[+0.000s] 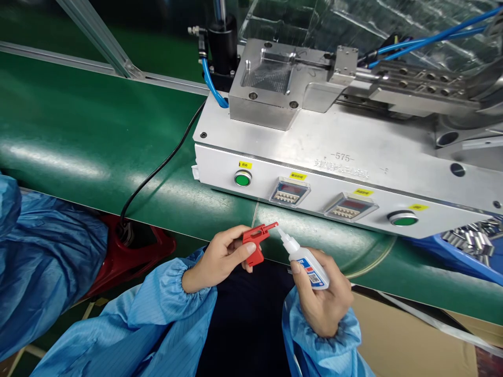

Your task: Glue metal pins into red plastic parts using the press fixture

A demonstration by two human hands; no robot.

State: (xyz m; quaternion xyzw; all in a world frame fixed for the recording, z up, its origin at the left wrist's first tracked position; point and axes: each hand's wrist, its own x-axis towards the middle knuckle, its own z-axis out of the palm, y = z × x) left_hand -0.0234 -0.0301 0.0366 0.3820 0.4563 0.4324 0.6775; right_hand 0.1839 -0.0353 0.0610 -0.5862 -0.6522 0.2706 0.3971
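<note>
Two hands [222, 257] [329, 298], one red part [257, 239], one white bottle [308, 266]

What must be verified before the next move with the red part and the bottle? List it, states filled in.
1. Red part held in left hand: ok.
2. Bottle held in right hand: ok.
3. Nozzle pointed towards the red part's narrow end: ok.
4. Nozzle touching that end: cannot tell; they are very close.
5. Liquid at the nozzle's tip: cannot tell, too small.
6. Hands off the left green button: ok.
</note>
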